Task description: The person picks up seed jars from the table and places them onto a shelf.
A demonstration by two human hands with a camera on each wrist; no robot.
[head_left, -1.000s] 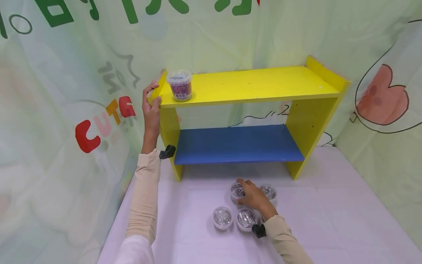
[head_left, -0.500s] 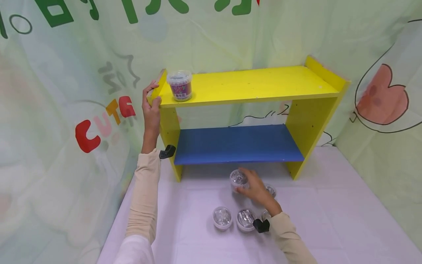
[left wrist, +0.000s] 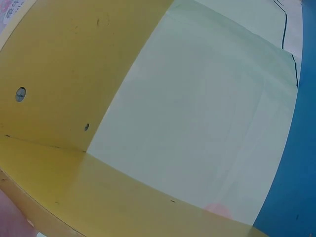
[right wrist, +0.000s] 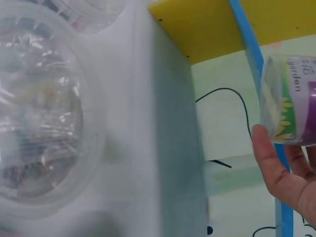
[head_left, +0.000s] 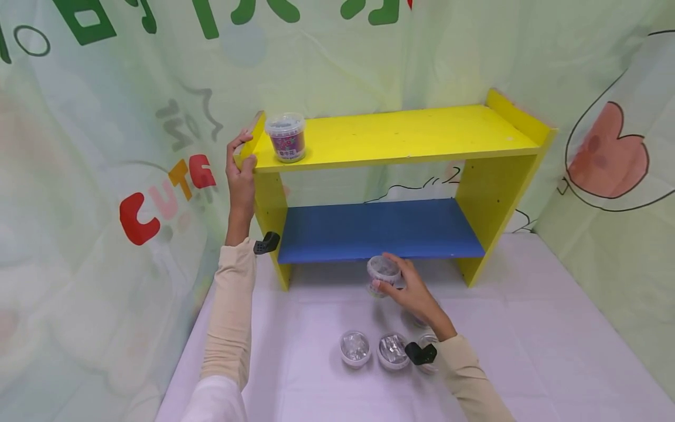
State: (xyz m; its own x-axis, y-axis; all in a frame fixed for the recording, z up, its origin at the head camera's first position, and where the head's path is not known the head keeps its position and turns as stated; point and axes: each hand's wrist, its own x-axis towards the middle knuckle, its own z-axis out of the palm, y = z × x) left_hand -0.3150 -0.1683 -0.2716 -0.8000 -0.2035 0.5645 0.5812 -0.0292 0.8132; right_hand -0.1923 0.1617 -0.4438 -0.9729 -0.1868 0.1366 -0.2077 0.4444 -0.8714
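My left hand (head_left: 241, 181) grips the upper left corner of a yellow shelf unit (head_left: 411, 138), thumb at the front edge and fingers over the side. Between the thumb and fingers of my right hand (head_left: 416, 296) is a small clear plastic tub (head_left: 382, 271) with a lid. It hangs above the table, just in front of the blue lower shelf (head_left: 369, 231). In the right wrist view this tub (right wrist: 289, 101) shows a purple and green label. A similar tub (head_left: 287, 140) stands upright on the yellow top, close to my left hand.
Several more lidded tubs stand on the white-covered table below my right hand, among them a left one (head_left: 355, 349) and a middle one (head_left: 392, 351). My right wrist and hand partly cover others. A printed cloth (head_left: 369, 70) hangs behind the unit and along both sides.
My right hand has lifted the tub off the table and carried it up and forward to the front of the blue shelf. The left hand keeps its hold.
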